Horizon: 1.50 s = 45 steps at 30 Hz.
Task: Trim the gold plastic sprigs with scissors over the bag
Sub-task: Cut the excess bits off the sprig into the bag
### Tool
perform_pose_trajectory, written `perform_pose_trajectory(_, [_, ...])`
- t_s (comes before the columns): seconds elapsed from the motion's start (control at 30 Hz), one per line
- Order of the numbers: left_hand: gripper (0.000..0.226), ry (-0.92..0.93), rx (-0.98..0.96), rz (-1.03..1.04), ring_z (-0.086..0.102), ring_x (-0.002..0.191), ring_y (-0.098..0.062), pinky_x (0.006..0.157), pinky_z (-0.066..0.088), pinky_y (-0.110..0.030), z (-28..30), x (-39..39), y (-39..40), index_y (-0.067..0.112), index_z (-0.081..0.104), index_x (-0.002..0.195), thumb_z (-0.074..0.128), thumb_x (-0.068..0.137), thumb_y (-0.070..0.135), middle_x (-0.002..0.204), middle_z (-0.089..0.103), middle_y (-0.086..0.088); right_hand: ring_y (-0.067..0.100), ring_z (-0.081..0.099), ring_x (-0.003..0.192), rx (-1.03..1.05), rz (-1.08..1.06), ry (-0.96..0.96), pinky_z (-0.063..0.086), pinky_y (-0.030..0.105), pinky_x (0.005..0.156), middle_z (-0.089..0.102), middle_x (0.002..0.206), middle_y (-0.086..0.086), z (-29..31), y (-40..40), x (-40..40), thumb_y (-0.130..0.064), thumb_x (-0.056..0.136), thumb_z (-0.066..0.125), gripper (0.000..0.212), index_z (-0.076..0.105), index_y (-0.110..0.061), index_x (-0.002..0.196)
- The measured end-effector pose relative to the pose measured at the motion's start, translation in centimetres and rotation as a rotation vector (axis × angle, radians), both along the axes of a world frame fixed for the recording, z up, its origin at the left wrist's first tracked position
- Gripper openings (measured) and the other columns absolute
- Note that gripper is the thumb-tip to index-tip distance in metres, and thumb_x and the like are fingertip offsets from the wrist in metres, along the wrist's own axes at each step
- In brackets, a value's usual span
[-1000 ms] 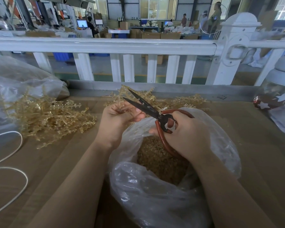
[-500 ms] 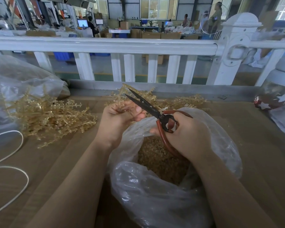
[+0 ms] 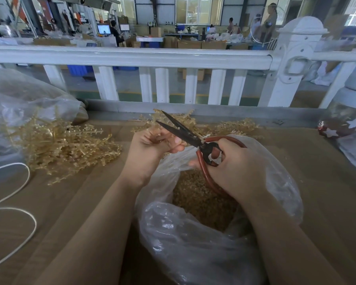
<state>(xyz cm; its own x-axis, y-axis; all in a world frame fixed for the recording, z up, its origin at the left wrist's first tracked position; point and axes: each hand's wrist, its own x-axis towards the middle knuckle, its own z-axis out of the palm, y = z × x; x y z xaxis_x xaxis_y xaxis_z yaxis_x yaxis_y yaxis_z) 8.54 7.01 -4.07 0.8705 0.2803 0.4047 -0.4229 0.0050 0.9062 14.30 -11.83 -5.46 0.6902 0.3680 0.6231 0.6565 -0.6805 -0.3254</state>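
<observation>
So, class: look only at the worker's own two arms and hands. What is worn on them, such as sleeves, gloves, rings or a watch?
Nothing shows. Both forearms are bare up to the picture's lower edge, with no sleeve in view. The left hand and right hand wear no gloves, and no ring, watch or wristband can be seen.

Both hands raised close together, left hand (image 3: 152, 148) and right hand (image 3: 235, 167) fingers curled.

no legible text, labels or signs anywhere

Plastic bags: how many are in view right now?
2: the open bag of trimmings under the hands, and a clear bag at far left behind the sprig pile. More may lie outside the frame.
</observation>
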Motion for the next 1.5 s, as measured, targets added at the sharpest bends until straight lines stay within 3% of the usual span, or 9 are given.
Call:
perform_pose_trajectory(0.1, [0.012,0.002,-0.011,-0.012,0.071,0.074,-0.019,0.071,0.056,-0.025,0.0,0.0,0.0,0.0,0.071,0.091,0.071,0.079,0.004,0.08,0.075,-0.008,0.004,0.054,0.058,0.002,0.007,0.008,0.054,0.026,0.054,0.061,0.068,-0.014,0.0,0.0,0.0,-0.091,0.073,0.039,0.07,0.063,-0.025,0.079])
perform_pose_trajectory(0.4, [0.01,0.002,-0.058,-0.035,0.072,0.074,-0.019,0.07,0.057,-0.024,-0.1,0.0,0.0,0.008,0.075,0.087,0.073,0.077,0.007,0.081,0.075,-0.007,0.003,0.051,0.053,0.048,0.038,-0.027,0.053,0.026,0.053,0.055,0.062,-0.016,-0.3,0.0,0.1,-0.092,0.075,0.034,0.072,0.06,-0.024,0.073])
perform_pose_trajectory(0.57, [0.005,0.096,-0.082,-0.027,0.067,0.073,-0.015,0.073,0.053,-0.026,-0.2,0.1,-0.2,0.019,0.076,0.076,0.075,0.074,0.015,0.075,0.072,-0.003,-0.001,0.059,0.065,0.139,0.101,0.156,0.046,0.011,0.061,0.064,0.07,-0.02,-0.5,0.2,0.0,-0.09,0.069,0.048,0.062,0.067,-0.033,0.082])
perform_pose_trajectory(0.67, [0.004,0.177,-0.093,-0.061,0.062,0.066,-0.011,0.067,0.049,-0.022,-0.1,0.1,-0.6,0.016,0.075,0.075,0.075,0.071,0.017,0.069,0.069,0.0,0.0,0.063,0.064,0.193,0.145,0.304,0.053,0.019,0.062,0.066,0.067,-0.016,-0.7,0.5,0.3,-0.076,0.073,0.06,0.047,0.068,-0.03,0.077])
perform_pose_trajectory(0.9, [0.004,0.222,-0.309,-0.01,0.064,0.065,-0.012,0.063,0.05,-0.021,0.1,0.3,-0.4,0.009,0.068,0.079,0.068,0.076,0.01,0.068,0.068,-0.002,0.0,0.059,0.066,0.041,0.14,0.333,0.042,0.01,0.057,0.063,0.068,-0.019,-0.5,0.4,0.4,-0.073,0.072,0.046,0.043,0.064,-0.034,0.078])
perform_pose_trajectory(1.1, [0.007,0.268,-0.418,-0.002,0.069,0.067,-0.009,0.06,0.052,-0.018,0.1,0.2,-0.2,0.009,0.069,0.091,0.066,0.085,0.007,0.077,0.072,-0.001,-0.001,0.057,0.066,0.041,0.14,0.397,0.037,0.007,0.056,0.06,0.067,-0.02,-0.4,0.3,0.6,-0.058,0.077,0.059,0.023,0.053,-0.038,0.068])
perform_pose_trajectory(1.27, [0.012,0.299,-0.18,-0.033,0.07,0.073,-0.009,0.069,0.046,-0.026,-0.3,0.4,-0.3,0.023,0.079,0.078,0.078,0.066,0.024,0.081,0.076,0.001,0.0,0.064,0.065,0.247,0.172,0.443,0.048,0.011,0.056,0.065,0.06,-0.019,-0.6,0.5,0.5,-0.039,0.086,0.073,0.023,0.06,-0.035,0.067])
perform_pose_trajectory(1.37, [0.022,0.283,-0.055,-0.085,0.068,0.073,-0.008,0.068,0.046,-0.022,-0.6,0.4,-0.9,0.026,0.08,0.08,0.084,0.06,0.033,0.079,0.075,0.002,-0.002,0.065,0.063,0.42,0.219,0.505,0.046,0.01,0.053,0.067,0.063,-0.021,-0.2,0.7,0.3,-0.035,0.088,0.073,0.022,0.065,-0.032,0.068])
perform_pose_trajectory(1.5, [0.018,0.263,-0.094,-0.171,0.069,0.071,-0.007,0.062,0.05,-0.012,-1.0,0.4,-1.4,0.017,0.08,0.082,0.085,0.065,0.021,0.076,0.075,-0.001,-0.002,0.066,0.064,0.465,0.267,0.6,0.046,0.009,0.049,0.07,0.066,-0.02,0.3,0.7,0.3,-0.028,0.088,0.076,0.016,0.066,-0.034,0.076])
